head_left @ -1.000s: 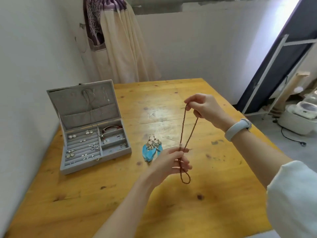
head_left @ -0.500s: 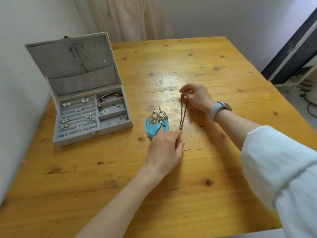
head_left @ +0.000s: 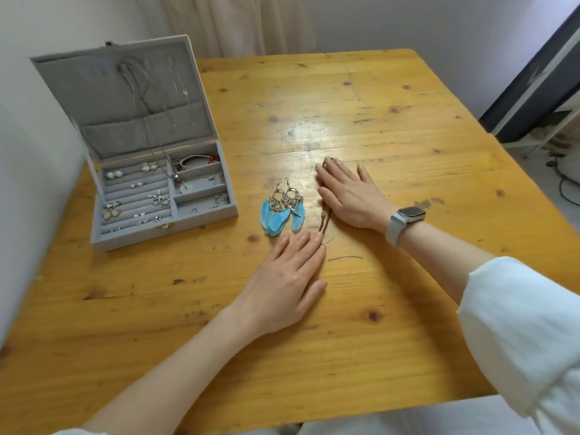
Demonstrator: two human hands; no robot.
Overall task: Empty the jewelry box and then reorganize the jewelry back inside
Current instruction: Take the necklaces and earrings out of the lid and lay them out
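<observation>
The thin brown beaded necklace (head_left: 323, 211) lay straight on the yellow pine tabletop (head_left: 408, 127), between both flat, empty grips. The right hand (head_left: 351, 196) touched its far end; the left hand (head_left: 288, 277) sat just below its near end. Keeping the strand untwisted beside the blue feather earrings (head_left: 281, 211) was advisable, the grey felt jewelry box (head_left: 141, 158) being not yet emptied.

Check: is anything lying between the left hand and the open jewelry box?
Nothing visible. Bare table separates the left hand from the jewelry box; the blue feather earrings lie farther back, off the direct line.
</observation>
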